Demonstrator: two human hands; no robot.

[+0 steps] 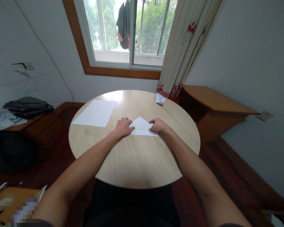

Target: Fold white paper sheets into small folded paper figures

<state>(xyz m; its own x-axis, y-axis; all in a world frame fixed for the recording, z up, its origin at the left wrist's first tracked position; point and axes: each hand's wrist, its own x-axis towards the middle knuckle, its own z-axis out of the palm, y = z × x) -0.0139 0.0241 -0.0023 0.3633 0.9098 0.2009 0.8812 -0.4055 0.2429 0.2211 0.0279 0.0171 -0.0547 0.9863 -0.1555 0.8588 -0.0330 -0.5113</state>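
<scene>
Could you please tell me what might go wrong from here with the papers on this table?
The folded paper could skew if the left hand and right hand press its sides unevenly. The flat sheet, near the left edge of the table, might slide off if brushed. The small folded shape, by the far edge, could likewise fall.

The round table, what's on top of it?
A flat sheet, a folded paper between the left hand and right hand, and a small folded piece. Anything beneath them is covered.

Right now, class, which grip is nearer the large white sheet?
Left. The left grip lies right of the sheet, not touching it; the right grip is farther right, across the folded paper.
</scene>
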